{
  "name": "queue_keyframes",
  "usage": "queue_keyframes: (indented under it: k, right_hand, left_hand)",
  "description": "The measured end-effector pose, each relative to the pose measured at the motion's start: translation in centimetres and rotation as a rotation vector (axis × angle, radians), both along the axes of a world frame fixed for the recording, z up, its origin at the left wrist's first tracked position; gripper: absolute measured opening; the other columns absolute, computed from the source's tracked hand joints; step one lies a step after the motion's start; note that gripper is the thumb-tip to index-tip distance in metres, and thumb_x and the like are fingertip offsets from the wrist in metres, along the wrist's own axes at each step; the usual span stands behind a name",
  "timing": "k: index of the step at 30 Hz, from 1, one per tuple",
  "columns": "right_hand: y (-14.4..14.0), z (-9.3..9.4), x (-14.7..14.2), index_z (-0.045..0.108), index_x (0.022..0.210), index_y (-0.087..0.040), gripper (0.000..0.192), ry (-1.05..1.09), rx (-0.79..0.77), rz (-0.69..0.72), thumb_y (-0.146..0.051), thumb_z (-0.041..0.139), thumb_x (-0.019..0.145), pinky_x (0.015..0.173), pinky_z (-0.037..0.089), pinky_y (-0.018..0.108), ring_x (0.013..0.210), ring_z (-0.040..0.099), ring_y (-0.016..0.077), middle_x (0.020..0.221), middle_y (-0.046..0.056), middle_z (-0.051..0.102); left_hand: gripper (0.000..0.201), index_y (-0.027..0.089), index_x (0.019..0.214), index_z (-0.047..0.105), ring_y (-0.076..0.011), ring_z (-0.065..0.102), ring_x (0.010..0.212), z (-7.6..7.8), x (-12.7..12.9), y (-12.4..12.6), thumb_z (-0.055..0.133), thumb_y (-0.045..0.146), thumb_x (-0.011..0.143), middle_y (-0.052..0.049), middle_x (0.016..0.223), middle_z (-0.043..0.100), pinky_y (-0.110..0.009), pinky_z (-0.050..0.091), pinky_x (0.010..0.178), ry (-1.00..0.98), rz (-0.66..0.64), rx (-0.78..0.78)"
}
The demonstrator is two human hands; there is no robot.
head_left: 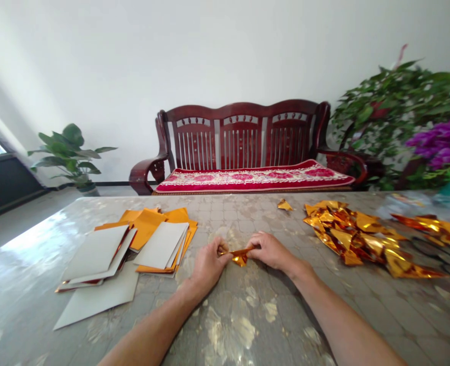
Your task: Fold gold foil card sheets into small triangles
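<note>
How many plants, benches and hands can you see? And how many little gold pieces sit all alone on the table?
Plants: 3, a leafy one, a green bush and purple flowers
Benches: 1, the red bench
Hands: 2, left hand and right hand, both pinching a gold folded piece
Lone gold pieces: 1
Total: 7

No words, labels, brands, numbers or signs can be read anywhere, neither on the paper sheets (159,244) nor on the gold foil pieces (358,236).
</note>
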State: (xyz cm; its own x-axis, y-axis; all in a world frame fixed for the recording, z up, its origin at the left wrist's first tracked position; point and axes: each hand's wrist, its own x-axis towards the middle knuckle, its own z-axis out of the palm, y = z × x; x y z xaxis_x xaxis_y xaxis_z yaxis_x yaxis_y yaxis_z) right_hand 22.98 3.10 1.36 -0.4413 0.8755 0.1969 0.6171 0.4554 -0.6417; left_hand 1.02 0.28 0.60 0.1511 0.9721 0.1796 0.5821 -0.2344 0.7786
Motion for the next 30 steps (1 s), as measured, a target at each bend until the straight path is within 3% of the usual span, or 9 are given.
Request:
queue_keyframes:
  k: [3, 7, 10, 14, 20, 23, 28, 30]
  right_hand:
    - [-0.2, 0.4, -0.4, 0.078, 0.072, -0.022, 0.010, 0.164, 0.004, -0.017, -0.015, 0.070, 0.072, 0.071, 0.043, 0.026, 0.073, 0.062, 0.0163, 0.068, 0.000, 0.067]
    - [-0.5, 0.4, -0.9, 0.079, 0.076, -0.022, 0.010, 0.304, 0.059, -0.038, -0.016, 0.071, 0.073, 0.068, 0.045, 0.026, 0.070, 0.062, 0.0156, 0.070, 0.001, 0.066]
    - [-0.5, 0.4, -1.0, 0.079, 0.078, -0.023, 0.012, 0.280, 0.122, -0.070, -0.013, 0.072, 0.074, 0.070, 0.046, 0.027, 0.072, 0.062, 0.0158, 0.073, 0.001, 0.067]
    - [-1.0, 1.2, -1.4, 0.079, 0.083, -0.030, 0.015, 0.047, 0.333, -0.085, -0.016, 0.074, 0.077, 0.077, 0.044, 0.030, 0.083, 0.058, 0.0180, 0.082, 0.001, 0.068]
    - [-2.2, 2.2, -2.6, 0.077, 0.096, -0.029, 0.013, -0.083, 0.606, -0.038, -0.026, 0.067, 0.088, 0.074, 0.043, 0.030, 0.084, 0.055, 0.0187, 0.087, 0.004, 0.067]
    - [-2.5, 1.8, -2.9, 0.076, 0.099, -0.025, 0.019, 0.006, 0.608, 0.035, -0.021, 0.058, 0.093, 0.072, 0.045, 0.027, 0.082, 0.059, 0.0163, 0.086, 0.004, 0.066]
    - [-2.6, 1.2, -2.9, 0.075, 0.095, -0.023, 0.023, 0.208, 0.500, 0.148, -0.016, 0.053, 0.094, 0.074, 0.050, 0.025, 0.083, 0.064, 0.0145, 0.090, 0.005, 0.069]
    - [-2.6, 1.2, -3.0, 0.075, 0.092, -0.023, 0.024, 0.277, 0.434, 0.183, -0.016, 0.053, 0.094, 0.076, 0.051, 0.025, 0.085, 0.065, 0.0144, 0.092, 0.005, 0.070]
  left_hand:
    - [0.019, 0.019, 0.093, 0.063, -0.0122, 0.061, 0.066, -0.5, -0.1, 0.6, 0.067, 0.020, 0.074, 0.004, 0.073, 0.067, -0.021, 0.043, 0.062, -0.265, 0.015, 0.016]
    - [0.011, 0.016, 0.078, 0.068, -0.0136, 0.060, 0.065, -0.7, -0.3, 0.9, 0.068, 0.027, 0.075, 0.001, 0.070, 0.068, -0.023, 0.044, 0.063, -0.362, 0.018, 0.041]
    - [0.012, 0.018, 0.074, 0.070, -0.0139, 0.060, 0.067, -0.4, -0.4, 0.5, 0.066, 0.027, 0.079, 0.000, 0.070, 0.068, -0.023, 0.044, 0.064, -0.324, 0.035, 0.089]
    - [0.010, 0.019, 0.075, 0.071, -0.0121, 0.058, 0.067, 0.5, -0.5, -0.3, 0.064, 0.022, 0.082, 0.001, 0.071, 0.066, -0.022, 0.042, 0.063, -0.166, 0.058, 0.274]
    - [0.012, 0.019, 0.076, 0.068, -0.0107, 0.058, 0.069, 1.3, -0.6, -1.5, 0.062, 0.015, 0.085, 0.000, 0.071, 0.063, -0.020, 0.042, 0.066, 0.003, -0.035, 0.562]
    - [0.013, 0.020, 0.076, 0.068, -0.0110, 0.059, 0.070, 1.0, -0.5, -1.8, 0.062, 0.013, 0.085, 0.000, 0.071, 0.064, -0.020, 0.043, 0.067, 0.010, -0.074, 0.618]
    - [0.011, 0.021, 0.087, 0.068, -0.0120, 0.063, 0.080, 1.1, -0.8, -2.0, 0.057, 0.019, 0.090, -0.001, 0.083, 0.069, -0.022, 0.049, 0.076, -0.098, -0.321, 0.581]
    - [0.016, 0.022, 0.091, 0.067, -0.0138, 0.063, 0.086, 1.5, -1.0, -1.7, 0.052, 0.022, 0.093, -0.003, 0.089, 0.069, -0.025, 0.049, 0.081, -0.122, -0.279, 0.574]
